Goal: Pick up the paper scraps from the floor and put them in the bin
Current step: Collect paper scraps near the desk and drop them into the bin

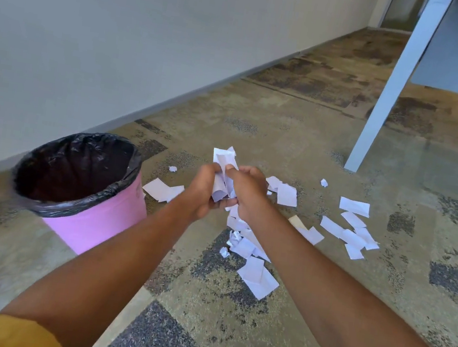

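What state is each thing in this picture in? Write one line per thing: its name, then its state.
left hand: curled round the paper bundle
right hand: curled round the same bundle
paper bundle: crumpled, held above the carpet by both hands
paper scraps: scattered on the carpet, not yet gathered
bin: upright, open-topped, lined
black bag: folded over the bin's rim

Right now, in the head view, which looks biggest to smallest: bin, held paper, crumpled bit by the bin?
1. bin
2. held paper
3. crumpled bit
The held paper is nearer the camera, so its true size is less sure.
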Motion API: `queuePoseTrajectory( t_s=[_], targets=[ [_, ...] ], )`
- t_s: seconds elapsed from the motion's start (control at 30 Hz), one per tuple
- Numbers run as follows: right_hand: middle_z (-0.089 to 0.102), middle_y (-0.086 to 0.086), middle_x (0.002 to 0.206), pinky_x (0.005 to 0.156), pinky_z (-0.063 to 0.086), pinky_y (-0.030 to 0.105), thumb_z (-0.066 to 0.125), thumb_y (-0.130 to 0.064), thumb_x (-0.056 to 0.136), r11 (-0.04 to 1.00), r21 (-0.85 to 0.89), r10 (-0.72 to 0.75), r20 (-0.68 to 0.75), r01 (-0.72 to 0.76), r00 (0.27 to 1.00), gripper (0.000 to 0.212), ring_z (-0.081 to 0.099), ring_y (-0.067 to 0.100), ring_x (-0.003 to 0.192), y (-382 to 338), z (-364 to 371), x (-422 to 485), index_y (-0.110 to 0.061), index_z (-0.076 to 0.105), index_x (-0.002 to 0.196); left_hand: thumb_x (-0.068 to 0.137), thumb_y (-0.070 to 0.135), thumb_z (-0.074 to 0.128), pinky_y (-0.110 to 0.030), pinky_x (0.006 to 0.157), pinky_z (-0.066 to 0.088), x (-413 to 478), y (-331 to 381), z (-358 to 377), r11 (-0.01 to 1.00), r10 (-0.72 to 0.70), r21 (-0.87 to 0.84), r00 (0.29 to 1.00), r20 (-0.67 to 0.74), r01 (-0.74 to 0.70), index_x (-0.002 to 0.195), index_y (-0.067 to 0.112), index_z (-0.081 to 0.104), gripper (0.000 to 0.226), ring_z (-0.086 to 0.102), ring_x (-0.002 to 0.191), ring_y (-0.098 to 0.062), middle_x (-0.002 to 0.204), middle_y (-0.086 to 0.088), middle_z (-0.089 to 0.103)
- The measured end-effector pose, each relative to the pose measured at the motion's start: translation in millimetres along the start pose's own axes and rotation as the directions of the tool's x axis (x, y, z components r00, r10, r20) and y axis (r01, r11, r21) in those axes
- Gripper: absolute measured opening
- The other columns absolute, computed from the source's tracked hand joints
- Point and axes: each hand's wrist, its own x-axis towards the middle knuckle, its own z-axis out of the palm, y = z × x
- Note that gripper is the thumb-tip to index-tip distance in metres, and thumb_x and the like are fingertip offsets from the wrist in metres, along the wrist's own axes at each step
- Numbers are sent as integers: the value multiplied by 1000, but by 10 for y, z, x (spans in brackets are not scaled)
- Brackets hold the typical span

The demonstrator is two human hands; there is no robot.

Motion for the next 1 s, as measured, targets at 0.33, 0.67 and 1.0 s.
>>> queuePoseTrajectory(
  t_s=[0.33,0.67,1.0],
  targets=[
    [69,14,85,64,57,41,64,-40,79,993,115,-40,336,2,941,29,69,33,75,-574,1426,-599,-11,65,87,98,10,40,-35,58,58,-577,659,-1165,968,101,-185,940,-326,-169,93,8,52,13,62,52,-25,49,-4,61],
    [79,5,100,92,61,41,60,-75,91,888,270,127,634,-372,763,62,78,26,97,-495,2068,-861,-15,70,101,89,12,42,-56,105,45,-666,1024,-2024,908,53,-326,845,-533,-262,106,8,52,21,65,102,-36,121,-11,59],
    [35,24,164,118,44,53,54,-65,100,832,340,106,677,-438,728,84,36,44,151,-430,1654,-714,-6,40,158,104,29,47,-44,88,54,-688,1003,-1855,966,110,-135,827,-551,-218,123,11,60,30,61,104,-27,118,-12,63]
  ],
)
